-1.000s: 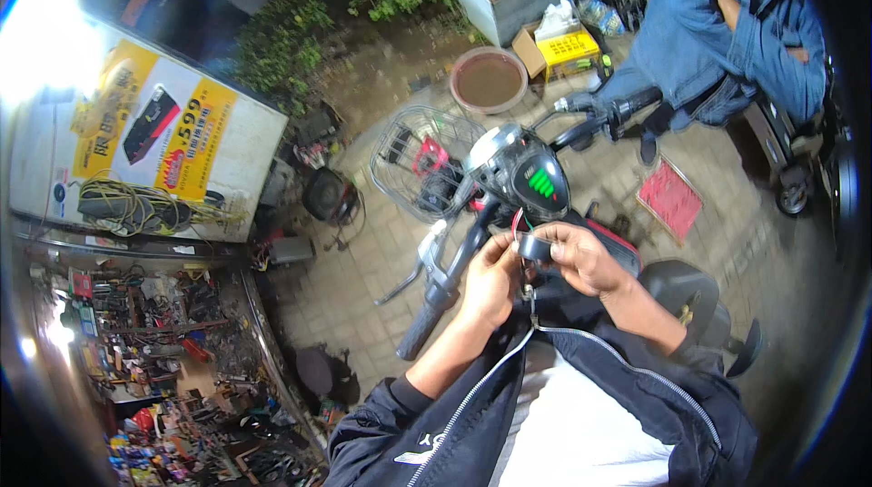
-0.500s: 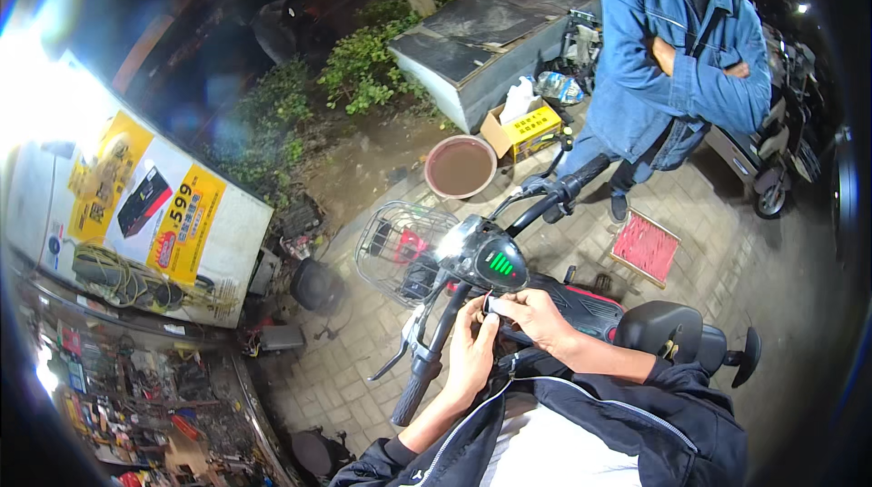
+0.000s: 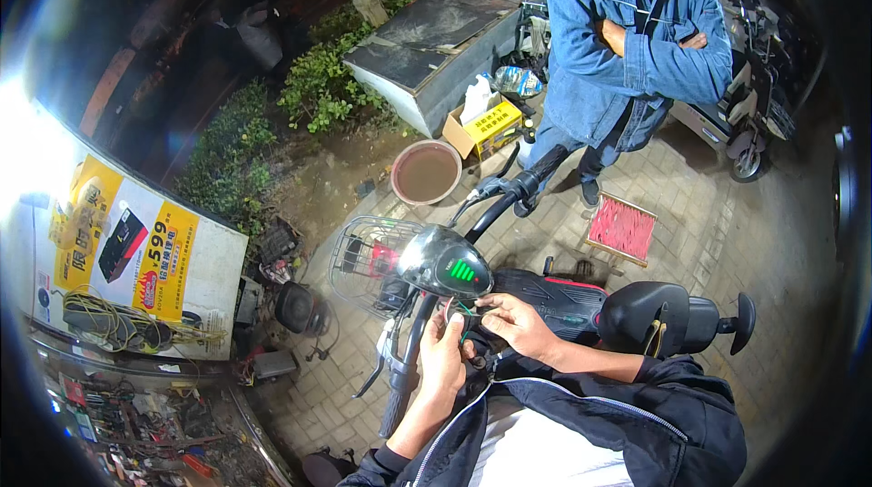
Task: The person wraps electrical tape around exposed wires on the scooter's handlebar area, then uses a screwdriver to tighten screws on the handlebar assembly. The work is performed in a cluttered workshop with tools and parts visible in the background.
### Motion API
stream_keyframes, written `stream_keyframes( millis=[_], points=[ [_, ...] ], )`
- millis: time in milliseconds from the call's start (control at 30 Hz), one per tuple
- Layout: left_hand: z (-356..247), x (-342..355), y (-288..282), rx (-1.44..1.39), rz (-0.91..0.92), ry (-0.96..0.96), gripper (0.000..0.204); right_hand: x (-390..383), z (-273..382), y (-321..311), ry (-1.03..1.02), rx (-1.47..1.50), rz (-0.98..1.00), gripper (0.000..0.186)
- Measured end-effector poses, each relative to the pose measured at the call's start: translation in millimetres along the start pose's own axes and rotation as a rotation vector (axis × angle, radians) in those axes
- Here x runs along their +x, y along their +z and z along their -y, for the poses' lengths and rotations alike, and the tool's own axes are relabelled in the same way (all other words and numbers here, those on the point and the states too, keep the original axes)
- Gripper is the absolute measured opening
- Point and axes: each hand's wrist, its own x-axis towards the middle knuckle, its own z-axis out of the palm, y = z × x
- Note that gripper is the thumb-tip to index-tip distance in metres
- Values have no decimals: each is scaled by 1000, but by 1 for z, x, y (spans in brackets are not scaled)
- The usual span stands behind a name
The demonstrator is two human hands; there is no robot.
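I stand over an electric scooter whose dashboard point(image 3: 457, 271) shows lit green bars. Just below that dashboard, my left hand point(image 3: 442, 355) and my right hand point(image 3: 520, 323) meet. Both pinch thin wires point(image 3: 467, 310), one of them green, that come out from under the dashboard. The left hand lies next to the black steering stem and the left handlebar grip point(image 3: 396, 396). The right handlebar point(image 3: 509, 192) points away from me. A wire front basket point(image 3: 361, 262) sits ahead of the dashboard. The wire ends are too small to make out.
A person in a blue denim jacket point(image 3: 636, 42) stands with arms crossed just past the scooter. Around lie a brown basin point(image 3: 427, 172), a yellow carton point(image 3: 490, 124), a red mat point(image 3: 622, 228), a grey metal chest point(image 3: 436, 42) and a poster board point(image 3: 136, 251). The scooter seat point(image 3: 668, 314) is at my right.
My hands stay together under the dashboard, fingers shifting on the wires. The view has tilted up, bringing the standing person further into the picture.
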Motion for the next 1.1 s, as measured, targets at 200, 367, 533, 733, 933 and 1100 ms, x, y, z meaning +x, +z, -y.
stream_keyframes(
  millis=[200,367,533,733,933,1100],
  points=[
    [-10,4,0,-152,66,-241,13,16,0,-18,86,-331,347,42],
    [-4,0,-5,45,52,-19,13,13,8,-18,169,87,316,36],
    [-2,-2,-15,445,18,186,9,9,18,-9,249,40,192,34],
    [-10,-1,-10,600,38,294,10,6,26,-5,150,-68,208,19],
    [-16,8,-5,745,44,242,12,2,27,-10,128,-104,199,22],
    [-19,10,0,687,96,173,10,6,31,-17,135,-97,231,23]
  ],
)
